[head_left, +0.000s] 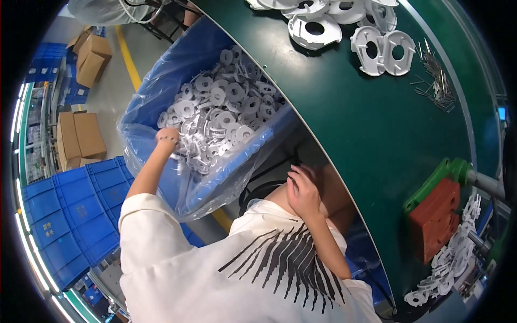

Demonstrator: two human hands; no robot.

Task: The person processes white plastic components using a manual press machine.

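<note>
My left hand (168, 134), with a beaded bracelet at its wrist, is down at the left side of a large blue bin (253, 144) lined with clear plastic. Its fingers are hidden, so I cannot tell whether it holds anything. Right beside it lies a heap of white plastic parts (217, 97), many of them ring-shaped with a round hole. My right hand (305, 195) rests on my lap, fingers loosely stretched and nothing in them.
A green table (344, 107) curves along my right. On it are white plastic housings (371, 51), a pile of thin metal pins (439, 83), a red-brown block on a green fixture (435, 220) and more white parts (447, 264). Blue crates (75, 215) and cardboard boxes (81, 137) stand at left.
</note>
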